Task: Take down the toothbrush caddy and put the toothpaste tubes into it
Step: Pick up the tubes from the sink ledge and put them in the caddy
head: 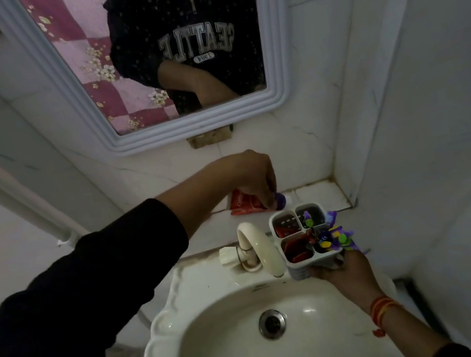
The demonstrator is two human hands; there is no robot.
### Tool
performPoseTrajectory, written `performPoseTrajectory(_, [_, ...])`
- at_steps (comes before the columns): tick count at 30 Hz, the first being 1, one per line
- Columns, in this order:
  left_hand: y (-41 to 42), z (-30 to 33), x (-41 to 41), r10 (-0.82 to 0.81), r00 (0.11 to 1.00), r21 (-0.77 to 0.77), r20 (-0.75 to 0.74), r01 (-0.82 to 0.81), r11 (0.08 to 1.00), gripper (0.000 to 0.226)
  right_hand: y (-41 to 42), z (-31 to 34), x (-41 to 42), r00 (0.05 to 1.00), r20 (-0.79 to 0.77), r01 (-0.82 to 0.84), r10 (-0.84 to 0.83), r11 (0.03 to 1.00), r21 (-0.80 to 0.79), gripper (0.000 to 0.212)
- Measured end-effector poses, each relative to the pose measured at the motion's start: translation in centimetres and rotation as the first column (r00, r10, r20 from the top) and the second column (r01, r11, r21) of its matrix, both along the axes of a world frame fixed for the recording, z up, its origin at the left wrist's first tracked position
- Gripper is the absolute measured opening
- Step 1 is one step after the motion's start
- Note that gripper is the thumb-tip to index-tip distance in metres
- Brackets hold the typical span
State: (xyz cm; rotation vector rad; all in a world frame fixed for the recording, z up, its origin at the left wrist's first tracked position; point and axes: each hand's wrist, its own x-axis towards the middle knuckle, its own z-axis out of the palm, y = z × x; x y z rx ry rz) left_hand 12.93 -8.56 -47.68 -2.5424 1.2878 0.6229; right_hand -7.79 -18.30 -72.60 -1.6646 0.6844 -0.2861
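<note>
Both your arms are out over the sink [184,288]. Your left arm, in a dark sleeve, reaches forward and across to the tiled ledge [315,192] behind the tap [260,244], wrist bent so the left hand [251,175] points downward. Its fingers are curled closed around the purple cap end of a toothpaste tube [279,201], which lies on the ledge beside a red toothpaste tube [243,203] (whether the purple one is lifted or still resting there, you cannot tell). Your right arm comes up from the lower right, a red-and-yellow thread at the wrist, and the right hand [347,273] grips the grey toothbrush caddy [312,267] from below, fingers wrapped about its base. You hold the caddy over the sink's right rim, just right of the tap, tilted toward you. Two of its four compartments hold red packets; purple toothbrushes [334,235] stick out on the right
</note>
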Motion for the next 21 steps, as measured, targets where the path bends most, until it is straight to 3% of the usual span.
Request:
performPoseTrajectory(5, [-1.8,-2.3,-1.8,0.052,0.991,0.111,-0.123,-0.038,0.993,0.046,0.0,0.1,0.2,1.0,0.03,-0.004,0.004,1.0,0.012,0.071])
performPoseTrajectory(13, [-1.0,-5.6,-3.3,0.223,0.967,-0.14,-0.125,-0.24,0.961,0.03,0.2,-0.2,0.2,0.998,0.06,0.019,-0.02,1.0,0.02,0.073])
performPoseTrajectory(21, [-1.8,-6.6,-3.9,0.317,0.948,-0.234,-0.017,-0.312,0.921,0.028,0.3,0.0,0.4,0.996,0.086,0.01,-0.009,1.0,-0.006,0.075])
